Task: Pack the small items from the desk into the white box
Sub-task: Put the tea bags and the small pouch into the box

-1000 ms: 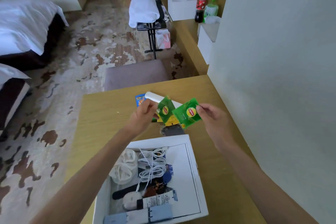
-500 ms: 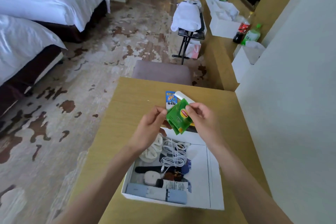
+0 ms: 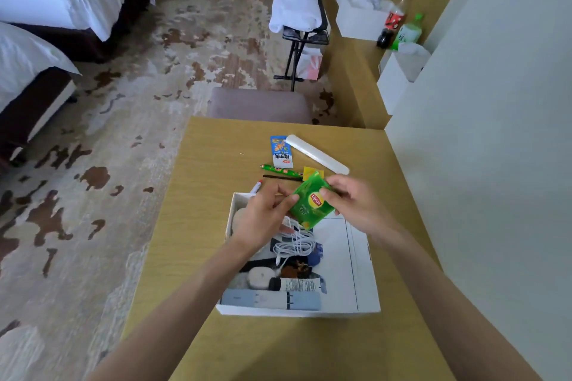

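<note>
Both hands raised above far end of open white cardboard box (image 3: 365,309), sharing one glossy green tea sachet with yellow-red logo (image 3: 312,202). Left hand (image 3: 266,213) pinching sachet's left edge between thumb and fingertips; right hand (image 3: 353,204) closed on its right edge. Sachet tilted, lower corner hanging over coiled white cable (image 3: 294,243) inside box. Whether a second sachet lies behind the first: cannot tell.

Box on light wooden bench (image 3: 198,226), set toward right half. Left part of box filled: cable, pale rounded case (image 3: 260,277), black-capped tube with printed label (image 3: 297,284), grey-blue flat pouch (image 3: 269,300) along near wall. Right part of box floor bare white, open room there.

Beyond box, near far edge of bench: blue-and-white printed packet (image 3: 281,151), long white plastic tube (image 3: 315,154) lying diagonally just beside it, thin green wrapped stick (image 3: 278,168), black slim rod (image 3: 280,177), small yellow square sachet (image 3: 312,172) partly behind green one, red-tipped white pen (image 3: 256,187) touching box's far left corner.

Left strip of bench bare down to near edge. Right edge of bench against pale wall (image 3: 495,164). Grey padded stool (image 3: 260,103) tucked at far edge; patterned carpet (image 3: 93,164) left of bench.
</note>
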`<action>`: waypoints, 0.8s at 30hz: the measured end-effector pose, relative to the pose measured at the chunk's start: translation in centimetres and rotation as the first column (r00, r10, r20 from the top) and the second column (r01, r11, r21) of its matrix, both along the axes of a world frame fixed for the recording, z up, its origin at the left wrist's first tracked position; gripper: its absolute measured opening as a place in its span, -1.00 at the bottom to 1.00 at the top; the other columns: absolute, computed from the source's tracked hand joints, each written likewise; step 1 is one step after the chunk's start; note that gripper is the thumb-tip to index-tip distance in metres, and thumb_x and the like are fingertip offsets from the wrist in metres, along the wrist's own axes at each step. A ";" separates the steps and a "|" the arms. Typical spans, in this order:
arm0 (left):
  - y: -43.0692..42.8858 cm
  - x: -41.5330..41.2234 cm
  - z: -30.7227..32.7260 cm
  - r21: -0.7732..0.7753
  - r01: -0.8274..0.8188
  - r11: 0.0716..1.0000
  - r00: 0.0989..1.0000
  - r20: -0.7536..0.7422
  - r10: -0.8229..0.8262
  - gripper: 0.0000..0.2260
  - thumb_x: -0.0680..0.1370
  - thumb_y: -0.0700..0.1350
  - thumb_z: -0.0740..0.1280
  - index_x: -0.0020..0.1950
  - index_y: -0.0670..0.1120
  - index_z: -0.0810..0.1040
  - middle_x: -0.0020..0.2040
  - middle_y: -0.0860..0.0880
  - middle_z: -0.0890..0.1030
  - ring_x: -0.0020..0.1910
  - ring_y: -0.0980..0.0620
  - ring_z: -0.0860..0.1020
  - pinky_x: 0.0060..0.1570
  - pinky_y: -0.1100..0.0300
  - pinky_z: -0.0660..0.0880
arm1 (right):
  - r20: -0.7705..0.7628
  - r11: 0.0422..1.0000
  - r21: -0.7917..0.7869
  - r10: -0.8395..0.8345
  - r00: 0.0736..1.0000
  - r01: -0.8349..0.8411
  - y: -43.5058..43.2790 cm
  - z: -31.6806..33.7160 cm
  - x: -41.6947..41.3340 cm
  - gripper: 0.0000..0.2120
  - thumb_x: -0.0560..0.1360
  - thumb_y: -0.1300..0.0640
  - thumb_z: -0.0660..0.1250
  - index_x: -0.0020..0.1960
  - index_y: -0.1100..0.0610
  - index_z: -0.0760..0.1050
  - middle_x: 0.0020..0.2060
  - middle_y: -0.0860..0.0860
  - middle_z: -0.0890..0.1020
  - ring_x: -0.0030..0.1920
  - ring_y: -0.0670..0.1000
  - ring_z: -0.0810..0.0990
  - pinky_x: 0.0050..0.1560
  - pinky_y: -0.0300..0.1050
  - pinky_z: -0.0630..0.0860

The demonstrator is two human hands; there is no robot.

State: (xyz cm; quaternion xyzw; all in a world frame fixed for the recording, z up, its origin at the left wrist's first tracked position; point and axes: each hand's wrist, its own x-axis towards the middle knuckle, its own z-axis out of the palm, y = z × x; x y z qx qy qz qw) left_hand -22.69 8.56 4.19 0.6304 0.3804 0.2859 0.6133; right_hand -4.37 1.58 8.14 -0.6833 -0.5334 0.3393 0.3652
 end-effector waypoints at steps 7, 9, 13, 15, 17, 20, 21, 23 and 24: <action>-2.6 1.6 -4.0 0.368 0.657 0.658 0.719 -0.567 -0.401 -0.86 0.57 -0.17 0.26 0.07 -0.10 0.57 0.01 -0.06 0.68 0.00 -0.03 0.61 -0.07 0.22 0.47 | 0.453 0.920 -0.382 0.271 0.849 -0.090 -5.1 -2.8 3.9 -0.91 0.58 0.13 0.25 0.01 -0.02 0.52 -0.13 -0.08 0.63 -0.20 -0.10 0.55 -0.30 -0.19 0.42; -3.3 1.9 -5.0 0.329 0.801 0.500 0.563 -0.696 -0.445 -0.84 0.55 -0.11 0.28 0.10 -0.06 0.57 0.03 -0.06 0.65 0.01 -0.04 0.59 -0.11 0.22 0.43 | 0.506 0.857 -0.499 0.410 0.759 -0.130 -5.8 -4.1 3.4 -0.88 0.57 0.11 0.22 0.07 -0.01 0.50 -0.03 -0.02 0.63 -0.07 -0.02 0.56 -0.16 -0.02 0.52; -3.6 2.4 -6.7 0.186 0.952 0.244 0.271 -0.880 -0.389 -0.73 0.50 0.06 0.33 0.15 0.01 0.54 0.07 -0.03 0.62 0.05 -0.06 0.55 0.00 0.06 0.49 | 0.539 0.758 -0.623 0.594 0.598 -0.192 -6.1 -6.7 1.7 -0.82 0.57 0.11 0.20 0.15 -0.01 0.47 0.05 0.10 0.59 -0.01 0.08 0.52 -0.20 -0.05 0.38; -3.4 2.2 -7.4 0.149 0.962 0.230 0.233 -0.886 -0.401 -0.73 0.52 0.06 0.31 0.18 0.02 0.54 0.12 -0.01 0.60 0.09 -0.04 0.54 0.04 0.09 0.46 | 0.518 0.717 -0.671 0.634 0.575 -0.187 -6.2 -8.1 1.2 -0.83 0.57 0.13 0.22 0.15 0.02 0.46 0.08 0.12 0.58 -0.02 0.09 0.51 -0.20 -0.07 0.35; -3.1 2.1 -7.6 0.177 0.957 0.228 0.259 -0.875 -0.410 -0.77 0.53 0.00 0.29 0.17 0.02 0.55 0.11 0.00 0.61 0.09 -0.03 0.55 0.04 0.09 0.49 | 0.508 0.685 -0.709 0.661 0.553 -0.168 -6.0 -9.1 1.0 -0.83 0.58 0.12 0.22 0.16 0.03 0.46 0.09 0.10 0.58 -0.01 0.07 0.52 -0.20 -0.08 0.37; -2.9 1.8 -7.7 0.198 0.955 0.219 0.274 -0.871 -0.408 -0.77 0.54 -0.06 0.27 0.18 0.02 0.56 0.13 0.02 0.62 0.09 -0.01 0.56 0.06 0.06 0.52 | 0.576 0.698 -0.699 0.679 0.455 -0.158 -6.0 -10.1 0.3 -0.80 0.56 0.16 0.24 0.18 0.09 0.46 0.08 0.12 0.57 0.05 0.11 0.52 -0.17 -0.05 0.40; -2.9 1.7 -7.7 0.198 0.954 0.224 0.276 -0.870 -0.408 -0.77 0.54 -0.06 0.27 0.18 0.03 0.56 0.13 0.03 0.62 0.09 0.00 0.56 0.06 0.05 0.52 | 0.619 0.713 -0.681 0.682 0.390 -0.166 -6.1 -10.4 0.1 -0.78 0.55 0.19 0.25 0.19 0.12 0.47 0.09 0.14 0.56 0.09 0.14 0.50 -0.12 -0.01 0.40; -3.0 1.7 -7.7 0.195 0.951 0.239 0.280 -0.869 -0.407 -0.78 0.53 -0.07 0.28 0.17 0.04 0.56 0.13 0.04 0.62 0.08 0.01 0.56 0.05 0.05 0.53 | 0.679 0.734 -0.654 0.677 0.283 -0.184 -6.5 -10.9 0.1 -0.75 0.54 0.22 0.26 0.21 0.15 0.48 0.07 0.16 0.54 0.13 0.17 0.46 -0.06 0.04 0.41; -3.1 1.7 -7.7 0.195 0.949 0.249 0.285 -0.868 -0.406 -0.78 0.53 -0.07 0.28 0.16 0.04 0.56 0.13 0.04 0.62 0.08 0.01 0.56 0.04 0.05 0.53 | 0.693 0.741 -0.642 0.671 0.262 -0.199 -6.6 -11.1 0.2 -0.76 0.54 0.24 0.25 0.20 0.15 0.48 0.05 0.16 0.55 0.12 0.17 0.48 -0.08 0.04 0.42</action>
